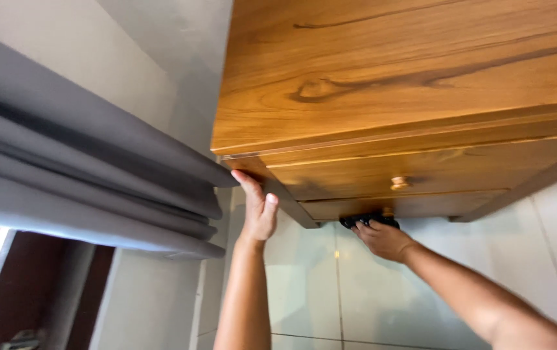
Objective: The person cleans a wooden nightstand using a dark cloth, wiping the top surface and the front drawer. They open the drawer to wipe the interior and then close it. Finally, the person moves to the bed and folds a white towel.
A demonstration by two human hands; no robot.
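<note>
A wooden cabinet with two drawers stands on a pale tiled floor, seen from above. Each drawer has a small round wooden knob. My left hand rests flat against the cabinet's left front corner post, fingers together. My right hand is down at the bottom of the lower drawer, closed on a small black object that pokes out above the fingers. What the black object is cannot be told.
Grey curtain folds hang close along the cabinet's left side. A grey wall is behind. Glossy pale floor tiles lie in front. A dark frame shows at lower left.
</note>
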